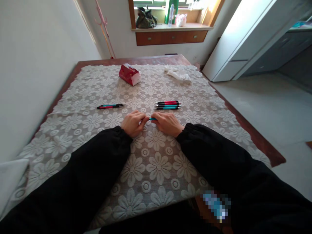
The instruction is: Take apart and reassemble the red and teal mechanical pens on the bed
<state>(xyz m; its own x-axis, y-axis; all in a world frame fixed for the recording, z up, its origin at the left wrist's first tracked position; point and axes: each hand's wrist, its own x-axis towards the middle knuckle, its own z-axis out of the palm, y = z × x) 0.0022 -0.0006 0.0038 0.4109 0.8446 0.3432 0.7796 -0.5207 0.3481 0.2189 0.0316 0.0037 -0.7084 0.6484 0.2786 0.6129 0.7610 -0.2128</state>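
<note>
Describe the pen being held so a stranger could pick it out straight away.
On the white lace floral tablecloth, look at the middle near the front, where the left hand and right hand meet. The thin blue pen runs between them, only a short stretch showing. Unlike the four pens in a row and the pair of pens, it is gripped.

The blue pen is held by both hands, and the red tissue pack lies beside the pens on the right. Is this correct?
Not quite. The head view shows the red tissue pack far back on the table, apart from the pens on the right. Left hand and right hand do hold the blue pen.
</note>
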